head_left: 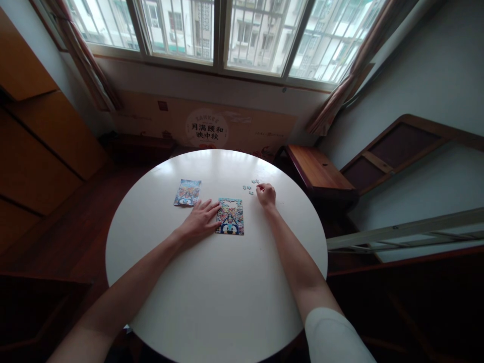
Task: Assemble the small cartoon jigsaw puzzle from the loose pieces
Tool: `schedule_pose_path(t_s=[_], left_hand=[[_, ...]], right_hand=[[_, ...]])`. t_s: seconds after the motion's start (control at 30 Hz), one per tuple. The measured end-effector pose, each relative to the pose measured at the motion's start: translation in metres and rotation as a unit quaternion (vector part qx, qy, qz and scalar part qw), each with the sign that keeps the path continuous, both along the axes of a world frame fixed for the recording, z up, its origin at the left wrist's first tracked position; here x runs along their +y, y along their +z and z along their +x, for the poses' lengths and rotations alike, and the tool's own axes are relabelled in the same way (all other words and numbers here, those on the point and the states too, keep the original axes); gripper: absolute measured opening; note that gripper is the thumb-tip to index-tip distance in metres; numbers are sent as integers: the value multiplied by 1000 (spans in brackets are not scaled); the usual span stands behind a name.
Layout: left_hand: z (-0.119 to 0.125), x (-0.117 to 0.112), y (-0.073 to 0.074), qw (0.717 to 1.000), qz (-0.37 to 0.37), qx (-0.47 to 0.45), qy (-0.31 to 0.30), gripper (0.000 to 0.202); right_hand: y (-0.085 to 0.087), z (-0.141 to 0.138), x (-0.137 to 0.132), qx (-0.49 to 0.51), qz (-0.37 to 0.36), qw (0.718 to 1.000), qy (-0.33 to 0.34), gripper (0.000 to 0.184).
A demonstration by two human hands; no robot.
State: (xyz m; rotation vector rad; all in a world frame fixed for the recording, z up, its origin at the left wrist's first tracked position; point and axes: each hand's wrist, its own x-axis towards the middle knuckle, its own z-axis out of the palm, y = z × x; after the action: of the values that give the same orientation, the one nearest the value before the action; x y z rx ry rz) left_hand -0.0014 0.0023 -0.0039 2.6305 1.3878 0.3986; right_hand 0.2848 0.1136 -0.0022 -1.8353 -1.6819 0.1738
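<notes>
A small colourful jigsaw puzzle (230,218) lies near the middle of the round white table (212,297), with a gap of bare table at its top edge. My left hand (200,219) rests flat beside the puzzle's left edge, fingers spread and touching it. My right hand (265,194) is curled in a pinch at the far right of the puzzle, next to several loose puzzle pieces (250,187). What the pinch holds is too small to see. A colourful picture card (187,192) lies to the left of the puzzle.
A wooden bench (317,169) stands behind the table at the right. A wooden frame (401,151) leans on the right wall. Cabinets (34,146) line the left side. A barred window (223,30) spans the back wall.
</notes>
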Motion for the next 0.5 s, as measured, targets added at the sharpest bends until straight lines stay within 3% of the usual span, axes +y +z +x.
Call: schedule_pose_path(t_s=[0.13,0.5], left_hand=[[0,0,-1,1000,0,-2,0,63],[0,2,-1,1000,-11,5,1,64]], right_hand=[[-8,10,-1,33,-4,999,-24,28],[-11,10,-4,42,-12,999,10,27]])
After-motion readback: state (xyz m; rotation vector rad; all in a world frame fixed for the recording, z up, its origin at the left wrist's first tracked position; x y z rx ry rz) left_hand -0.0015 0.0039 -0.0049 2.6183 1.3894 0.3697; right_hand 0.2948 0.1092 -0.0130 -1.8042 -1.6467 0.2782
